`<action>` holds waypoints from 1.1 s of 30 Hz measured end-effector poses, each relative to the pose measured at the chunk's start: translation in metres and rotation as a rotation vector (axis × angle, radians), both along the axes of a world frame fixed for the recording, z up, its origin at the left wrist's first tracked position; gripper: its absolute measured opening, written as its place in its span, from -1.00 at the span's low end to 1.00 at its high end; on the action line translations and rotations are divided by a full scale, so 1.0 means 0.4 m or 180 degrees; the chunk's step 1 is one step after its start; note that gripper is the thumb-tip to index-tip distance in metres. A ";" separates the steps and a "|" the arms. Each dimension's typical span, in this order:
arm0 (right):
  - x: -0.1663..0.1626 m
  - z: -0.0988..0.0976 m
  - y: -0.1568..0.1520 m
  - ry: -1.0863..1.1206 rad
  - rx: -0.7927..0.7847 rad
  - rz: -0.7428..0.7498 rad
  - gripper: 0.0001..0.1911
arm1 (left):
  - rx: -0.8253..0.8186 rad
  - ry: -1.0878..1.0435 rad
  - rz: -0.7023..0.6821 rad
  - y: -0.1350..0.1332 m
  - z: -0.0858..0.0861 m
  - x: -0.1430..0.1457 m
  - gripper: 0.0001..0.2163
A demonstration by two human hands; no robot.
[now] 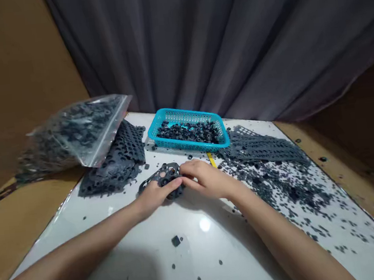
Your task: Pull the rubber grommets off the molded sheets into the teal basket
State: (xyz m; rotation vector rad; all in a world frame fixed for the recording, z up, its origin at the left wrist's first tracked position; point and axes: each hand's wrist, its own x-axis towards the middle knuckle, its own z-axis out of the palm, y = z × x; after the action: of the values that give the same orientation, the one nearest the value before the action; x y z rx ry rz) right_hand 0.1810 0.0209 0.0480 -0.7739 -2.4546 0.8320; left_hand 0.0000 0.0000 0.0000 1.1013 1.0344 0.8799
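In the middle of the white table, a dark perforated sheet with round holes is bent up between my hands. My left hand grips its near edge, thumb on top. The fingers of my right hand are pinched together at the sheet's right end, close to the left thumb; whether a small piece is between them is hidden. Just beyond my hands stands a blue plastic basket partly filled with small dark ring-like pieces.
A clear zip bag full of dark pieces leans at left, above stacked perforated sheets. At right lie punched sheets and many scattered scraps. A yellow strip lies near the basket. Behind hangs a grey curtain.
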 end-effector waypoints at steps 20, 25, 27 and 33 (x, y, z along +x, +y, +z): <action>-0.094 -0.123 -0.025 0.3329 -0.2742 -0.0827 -0.68 | -0.1465 -0.1710 0.0593 0.020 0.035 0.004 -0.83; -0.075 -0.106 -0.001 0.3300 -0.2876 -0.0523 -0.65 | -0.1221 -0.1600 0.0552 0.028 0.044 -0.004 -0.91; -0.063 -0.099 0.004 0.3048 -0.2662 -0.0522 -0.65 | -0.1090 -0.1493 0.0531 0.029 0.042 -0.003 -0.91; -0.030 -0.073 0.002 0.2276 -0.1749 -0.0607 -0.66 | -0.0831 -0.1196 0.0738 0.020 0.044 0.010 -0.63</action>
State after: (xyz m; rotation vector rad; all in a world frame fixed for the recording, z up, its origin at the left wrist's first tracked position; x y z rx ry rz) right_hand 0.1688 0.0218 0.0188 -0.7048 -1.5147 1.4325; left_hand 0.0040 0.0079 0.0177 0.5758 0.9384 1.0557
